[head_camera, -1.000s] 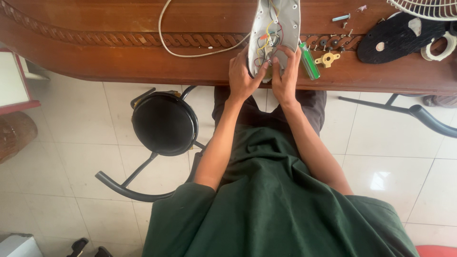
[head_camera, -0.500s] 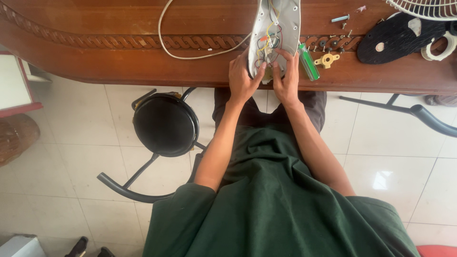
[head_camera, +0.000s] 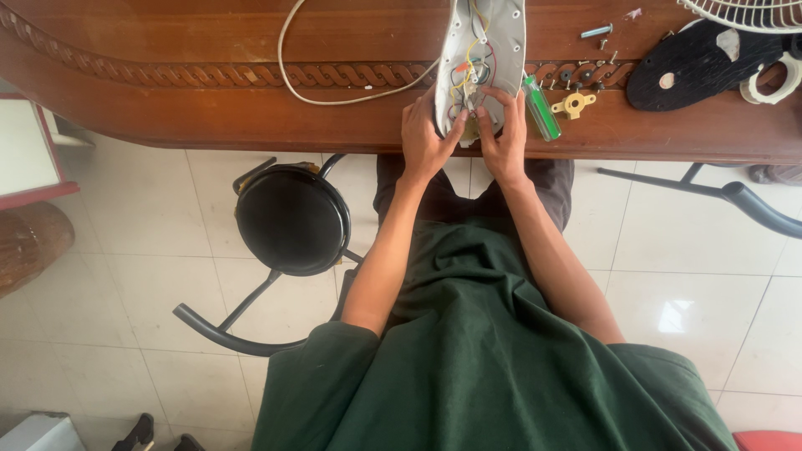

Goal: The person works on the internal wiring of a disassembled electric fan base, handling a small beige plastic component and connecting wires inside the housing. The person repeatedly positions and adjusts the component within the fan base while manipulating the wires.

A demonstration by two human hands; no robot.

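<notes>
Both hands at work at the near edge of the wooden counter (head_camera: 251,117), on the open grey housing (head_camera: 501,33) lying there with its hollow side up and its coloured wires (head_camera: 469,67) exposed. Left hand (head_camera: 424,138) curled against the housing's left rim, thumb and forefinger drawn together near the wire bundle, though whether actually pinching a wire or only steadying the shell cannot be told at this size. Right hand (head_camera: 505,134) likewise bent in from the right, fingertips pressed down among the wires at the housing's lower end; what lies between them hidden. White cord (head_camera: 309,88) looping off to the left from the housing. Just to the right, touching or nearly touching the right hand, a green-handled screwdriver (head_camera: 540,107); beyond it a small yellow plastic part (head_camera: 573,103), loose screws (head_camera: 595,32) scattered, a flat black plate (head_camera: 693,63) and part of a fan grille (head_camera: 752,12). Black round stool (head_camera: 292,219) below the counter edge. Best done, by the look of it, with the housing kept flat and pinned by one hand, the other working one wire at a time, gently, without tugging the joints. Worth keeping the screws well apart from the counter edge, and the cord slack.
</notes>
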